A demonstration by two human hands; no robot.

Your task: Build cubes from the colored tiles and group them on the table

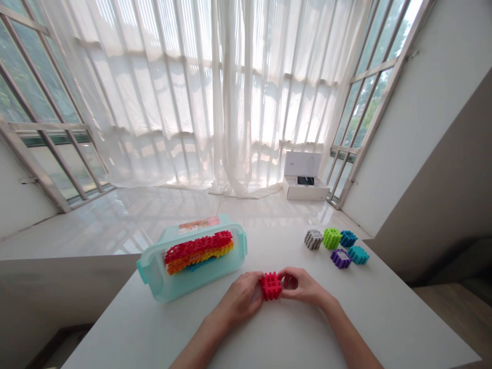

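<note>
A red interlocking block (271,286), cube-like with notched edges and a grid face, sits between my two hands near the front middle of the white table (292,338). My left hand (243,296) grips its left side with thumb and fingers. From the right, my right hand (300,285) pinches the block's other side, its fingers curled. To the left lies a pale teal plastic tub (161,292), tipped with its opening toward me. Red notched pieces (200,247), orange-yellow pieces (223,251) and some blue ones are stacked inside it.
At the right stand a grey block (313,239), a green block (331,238), a dark blue block (348,238), a purple block (340,259) and a teal block (358,255). A white box (306,192) holding a phone (306,180) is by the curtain (230,102).
</note>
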